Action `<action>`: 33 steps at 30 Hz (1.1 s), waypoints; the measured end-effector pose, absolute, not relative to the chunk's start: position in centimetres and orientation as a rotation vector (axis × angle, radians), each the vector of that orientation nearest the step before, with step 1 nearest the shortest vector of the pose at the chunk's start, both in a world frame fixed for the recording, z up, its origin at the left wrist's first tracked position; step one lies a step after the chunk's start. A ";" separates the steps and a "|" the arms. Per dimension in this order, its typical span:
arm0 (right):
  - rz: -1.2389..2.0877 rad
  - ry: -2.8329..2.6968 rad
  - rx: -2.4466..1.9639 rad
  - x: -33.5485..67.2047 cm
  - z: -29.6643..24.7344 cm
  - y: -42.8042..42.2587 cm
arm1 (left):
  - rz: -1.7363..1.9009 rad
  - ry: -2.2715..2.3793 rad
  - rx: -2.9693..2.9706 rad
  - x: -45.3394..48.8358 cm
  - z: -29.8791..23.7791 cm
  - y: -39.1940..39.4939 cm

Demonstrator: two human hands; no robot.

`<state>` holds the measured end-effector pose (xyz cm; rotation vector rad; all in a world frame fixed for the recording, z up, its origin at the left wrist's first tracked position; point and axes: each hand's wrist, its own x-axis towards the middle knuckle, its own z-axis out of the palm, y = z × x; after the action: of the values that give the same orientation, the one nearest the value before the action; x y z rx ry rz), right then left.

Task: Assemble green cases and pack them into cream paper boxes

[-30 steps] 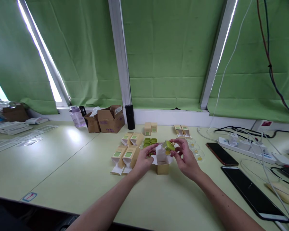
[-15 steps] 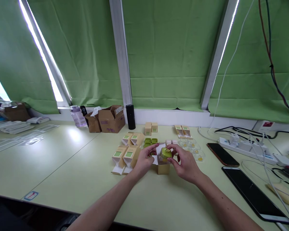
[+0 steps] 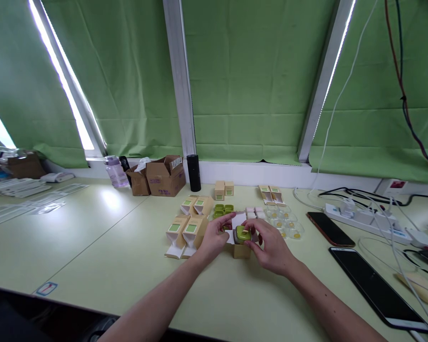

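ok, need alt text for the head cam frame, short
Two bare hands work at an open tan carton on a pale green table: the right hand holds a small green jar at its mouth while the left hand steadies a flap. More cartons lie left; phones right.

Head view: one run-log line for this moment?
right hand: holds green jar in small box mouth | left hand: steadies box flap | table: more boxes
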<state>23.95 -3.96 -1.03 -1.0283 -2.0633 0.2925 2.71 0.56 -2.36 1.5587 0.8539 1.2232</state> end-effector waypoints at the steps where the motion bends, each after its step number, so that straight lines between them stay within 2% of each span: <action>1: 0.297 -2.062 -1.026 23.9 -1.0 -4.0 | 1.224 0.856 1.564 2.7 -2.4 0.6; 11: 0.358 -2.061 -0.994 23.8 -1.2 -4.0 | 1.253 0.849 1.596 2.8 -2.9 0.9; 22: 0.200 -2.053 -0.973 23.4 -1.6 -3.3 | 1.278 0.824 1.593 2.9 -3.1 1.0; 33: 0.225 -1.961 -0.976 23.0 -2.4 -3.0 | 1.247 0.833 1.593 2.7 -2.6 0.6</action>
<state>22.96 -3.05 -2.36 -0.9764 -1.9611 0.2249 2.71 0.59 -2.65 1.5931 0.8330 1.2467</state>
